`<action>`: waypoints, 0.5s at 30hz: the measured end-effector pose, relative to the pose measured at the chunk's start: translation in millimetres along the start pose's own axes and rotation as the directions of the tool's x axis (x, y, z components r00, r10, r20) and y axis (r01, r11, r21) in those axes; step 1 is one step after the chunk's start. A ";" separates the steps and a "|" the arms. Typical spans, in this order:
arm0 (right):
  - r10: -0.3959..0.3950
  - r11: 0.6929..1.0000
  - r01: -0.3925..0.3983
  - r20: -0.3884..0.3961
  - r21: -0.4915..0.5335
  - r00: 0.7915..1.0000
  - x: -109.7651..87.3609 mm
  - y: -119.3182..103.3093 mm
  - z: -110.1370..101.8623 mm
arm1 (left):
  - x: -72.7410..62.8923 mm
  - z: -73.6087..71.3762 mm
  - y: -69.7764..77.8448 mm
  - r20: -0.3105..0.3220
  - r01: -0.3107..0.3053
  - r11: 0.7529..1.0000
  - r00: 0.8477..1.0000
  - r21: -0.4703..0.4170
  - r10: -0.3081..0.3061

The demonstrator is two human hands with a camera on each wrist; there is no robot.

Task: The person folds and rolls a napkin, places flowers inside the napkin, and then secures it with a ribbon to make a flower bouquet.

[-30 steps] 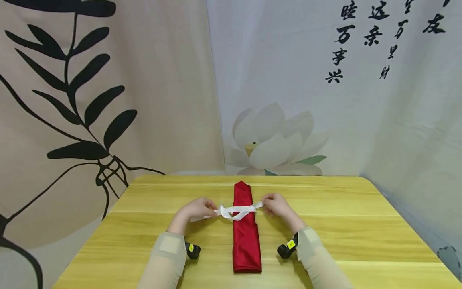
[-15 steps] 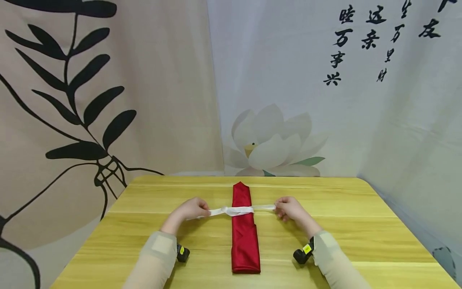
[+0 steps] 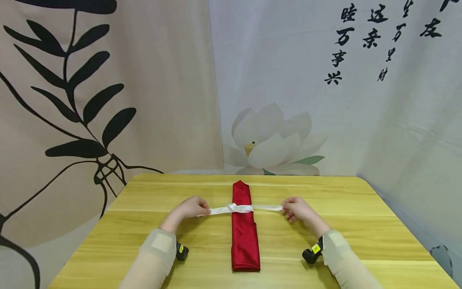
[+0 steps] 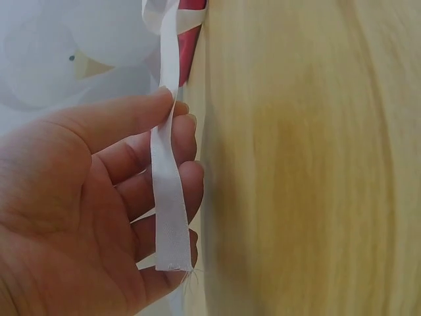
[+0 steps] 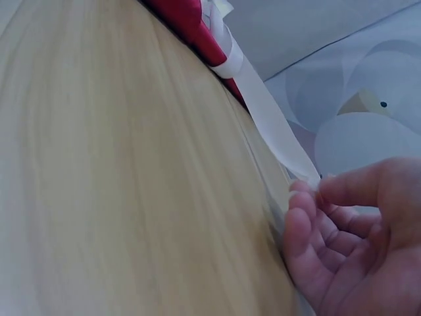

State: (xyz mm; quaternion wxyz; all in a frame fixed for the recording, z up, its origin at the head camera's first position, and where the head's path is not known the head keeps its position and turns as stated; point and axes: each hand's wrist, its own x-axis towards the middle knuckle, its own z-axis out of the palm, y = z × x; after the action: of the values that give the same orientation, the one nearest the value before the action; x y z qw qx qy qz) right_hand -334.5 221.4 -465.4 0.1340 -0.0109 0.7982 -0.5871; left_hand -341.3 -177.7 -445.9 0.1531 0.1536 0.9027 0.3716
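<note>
A long folded piece of shiny red cloth (image 3: 246, 245) lies on the table, pointing away from me. Around its upper part runs a white ribbon (image 3: 267, 207), crossed in a loose knot on top. My left hand (image 3: 193, 207) pinches one end between thumb and forefinger; in the left wrist view the ribbon's cut tail (image 4: 172, 224) hangs down over the curled fingers, a few threads fraying from it. On the other side my right hand (image 3: 297, 209) pinches the opposite end at its tip, and the ribbon (image 5: 266, 118) stretches straight from the cloth to those fingertips.
The wooden table (image 3: 144, 237) has rounded far corners. Behind it hangs a pale curtain (image 3: 173, 100) printed with dark leaves, a lotus and writing. A small black camera (image 3: 181, 251) sits on the left wrist and another camera (image 3: 312, 253) on the right.
Both hands have moved apart, the right one farther to the right, pulling the ribbon from slack loops to a straight line. The knot has narrowed over the red cloth.
</note>
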 end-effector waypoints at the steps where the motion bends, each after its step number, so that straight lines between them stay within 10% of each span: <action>1: -0.001 1.000 0.001 0.000 0.000 1.000 -0.7 0.1 -1.3 | -0.2 -0.2 0.0 0.001 -0.002 1.000 1.000 0.002 0.002; 15: 0.012 1.000 -0.012 0.023 0.005 1.000 -6.8 4.0 -18.2 | -3.2 -6.2 1.4 0.002 -0.021 1.000 1.000 0.009 0.021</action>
State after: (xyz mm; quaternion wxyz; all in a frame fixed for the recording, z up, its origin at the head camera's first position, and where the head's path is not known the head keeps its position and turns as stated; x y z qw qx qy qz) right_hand -331.5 240.8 -462.8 0.1466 -0.0126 0.7951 -0.5883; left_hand -340.6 -181.8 -440.2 0.1495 0.1641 0.9025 0.3691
